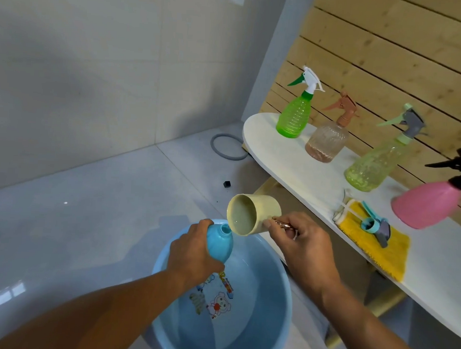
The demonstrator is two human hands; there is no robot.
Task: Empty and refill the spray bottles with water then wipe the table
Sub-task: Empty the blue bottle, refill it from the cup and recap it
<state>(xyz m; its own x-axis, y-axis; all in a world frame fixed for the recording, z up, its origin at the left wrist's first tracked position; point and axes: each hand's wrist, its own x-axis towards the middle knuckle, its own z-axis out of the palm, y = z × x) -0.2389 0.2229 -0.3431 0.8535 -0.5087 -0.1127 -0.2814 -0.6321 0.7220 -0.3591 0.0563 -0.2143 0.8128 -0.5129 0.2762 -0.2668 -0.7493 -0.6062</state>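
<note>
My left hand (pixel 190 252) grips a light blue bottle (pixel 220 242) with its spray head off, held above a blue basin (pixel 276 296) on the floor. My right hand (pixel 303 245) holds a cream cup (pixel 251 212) by its handle, tipped with its rim at the bottle's open neck. On the white table (pixel 304 175) stand a green spray bottle (pixel 295 113), a clear one with a brown head (pixel 328 142), a pale green one (pixel 374 166) and a pink one (pixel 431 201). A loose spray head (pixel 376 227) lies on a yellow cloth (pixel 375 246).
A wooden slat wall (pixel 391 49) rises behind the table. On the tiled floor lie a grey ring (pixel 226 147) near the table's end and a small black cube (pixel 226 184). The basin shows a cartoon print on its bottom and holds water.
</note>
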